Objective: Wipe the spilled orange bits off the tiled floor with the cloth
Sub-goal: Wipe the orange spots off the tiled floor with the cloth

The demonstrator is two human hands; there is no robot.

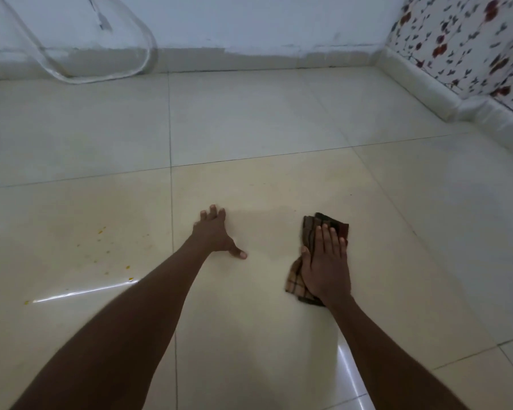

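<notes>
Checked cloth [314, 258] lies flat under right hand [326, 267].

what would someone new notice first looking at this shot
Probably the two bare arms reaching onto the pale tiled floor: the right hand presses flat on a brown checked cloth right of centre, and the left hand rests spread on the tile at the middle. Next, the orange bits scattered on the tile to the left, apart from the cloth.
</notes>
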